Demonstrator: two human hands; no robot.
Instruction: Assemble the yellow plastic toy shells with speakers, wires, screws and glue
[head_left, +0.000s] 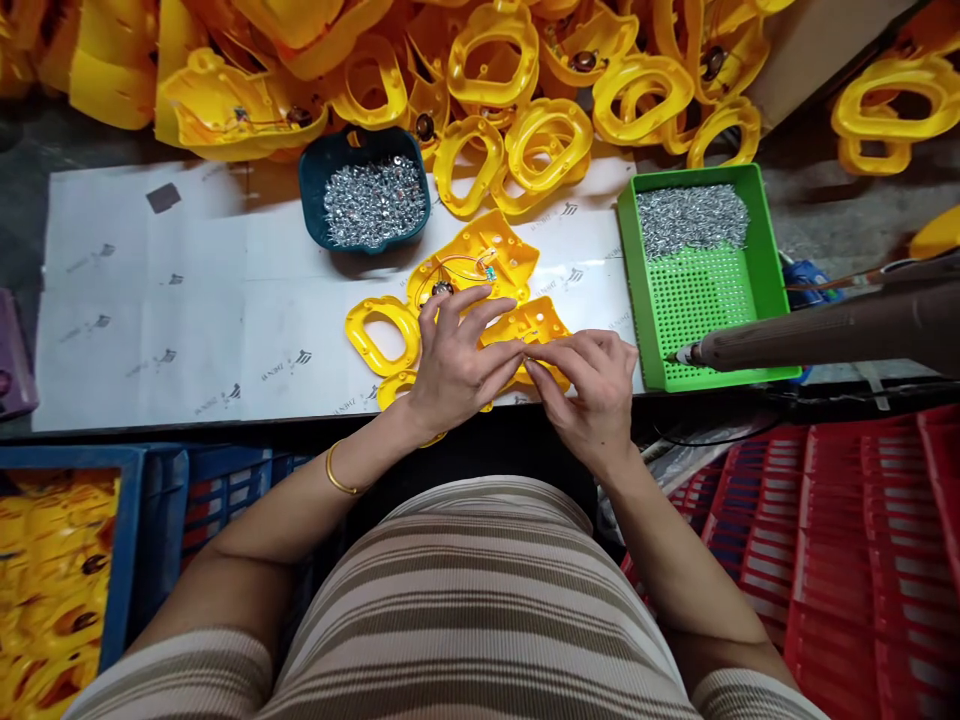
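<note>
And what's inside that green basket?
The green basket holds small silvery pieces heaped at its far end; its perforated floor shows nearer. Floor beneath the heap is covered, and a dark tool hides part of the near end.

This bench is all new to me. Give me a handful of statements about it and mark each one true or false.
1. The green tray has small metal parts heaped toward its far end. True.
2. The two hands are far apart. False: the left hand and right hand come close together at the fingertips.
3. An oval yellow ring lies to the left of the left hand. True.
4. Jewellery shows on the right arm. False: the gold bangle is on the left arm.
5. The dark teal bin stands left of the green tray. True.
6. Everything in the lower-left container is red. False: the blue crate there holds yellow parts.
</note>
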